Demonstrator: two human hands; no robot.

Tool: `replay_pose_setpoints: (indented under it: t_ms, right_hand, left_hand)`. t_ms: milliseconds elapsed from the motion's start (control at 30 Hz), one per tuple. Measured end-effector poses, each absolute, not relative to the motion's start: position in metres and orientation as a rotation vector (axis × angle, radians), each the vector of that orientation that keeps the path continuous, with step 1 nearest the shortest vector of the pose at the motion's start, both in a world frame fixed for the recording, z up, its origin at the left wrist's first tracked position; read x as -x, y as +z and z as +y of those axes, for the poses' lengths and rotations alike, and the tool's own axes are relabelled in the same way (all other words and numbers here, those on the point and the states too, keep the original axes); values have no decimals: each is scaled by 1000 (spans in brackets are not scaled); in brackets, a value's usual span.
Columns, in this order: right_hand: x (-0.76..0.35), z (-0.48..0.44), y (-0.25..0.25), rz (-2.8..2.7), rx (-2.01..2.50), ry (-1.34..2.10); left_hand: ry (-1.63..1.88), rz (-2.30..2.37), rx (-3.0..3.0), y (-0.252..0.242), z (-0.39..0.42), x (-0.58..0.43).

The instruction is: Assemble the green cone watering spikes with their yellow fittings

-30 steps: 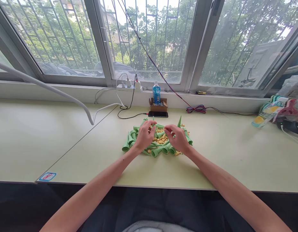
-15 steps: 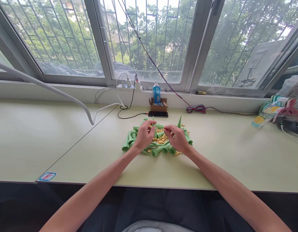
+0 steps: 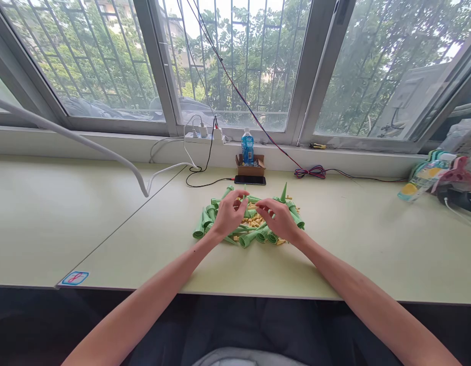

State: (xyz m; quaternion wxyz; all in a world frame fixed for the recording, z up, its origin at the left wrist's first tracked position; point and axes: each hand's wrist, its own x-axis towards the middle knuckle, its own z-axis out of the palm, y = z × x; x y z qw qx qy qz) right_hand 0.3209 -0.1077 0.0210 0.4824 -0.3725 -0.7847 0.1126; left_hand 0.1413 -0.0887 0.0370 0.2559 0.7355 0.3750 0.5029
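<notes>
right hand [image 3: 278,217] has shifted closer to left hand [image 3: 228,214], above the desk [image 3: 144,254]. left hand pinches an upright green cone [image 3: 244,196], partly finger-hidden; right hand's fingertips bunched, contents cannot be told. other cones [image 3: 247,239] surround small yellow pieces [image 3: 254,220], partly obscured.

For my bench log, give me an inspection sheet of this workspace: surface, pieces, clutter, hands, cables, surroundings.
Surface: pale table, seam at left.
Pieces: green cones, most lying around small yellow pieces.
Clutter: phone; behind it, carton with upright blue bottle; clear bottle at right.
Hands: left hand holds a green cone, partly hidden; right hand pinches what looks like a yellow piece.
Cables: black cable into phone; bundled red-and-blue cable; thick white cable at left.
Surroundings: windows, bars and trees outside; no other person seen.
</notes>
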Motion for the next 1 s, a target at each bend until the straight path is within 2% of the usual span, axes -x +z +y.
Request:
replay_pose_setpoints:
  t_ms: [1000]
  right_hand:
    - [-320,-110,22,-1839,884,462]
  left_hand:
    - [1308,941,-1815,41,-94,-142]
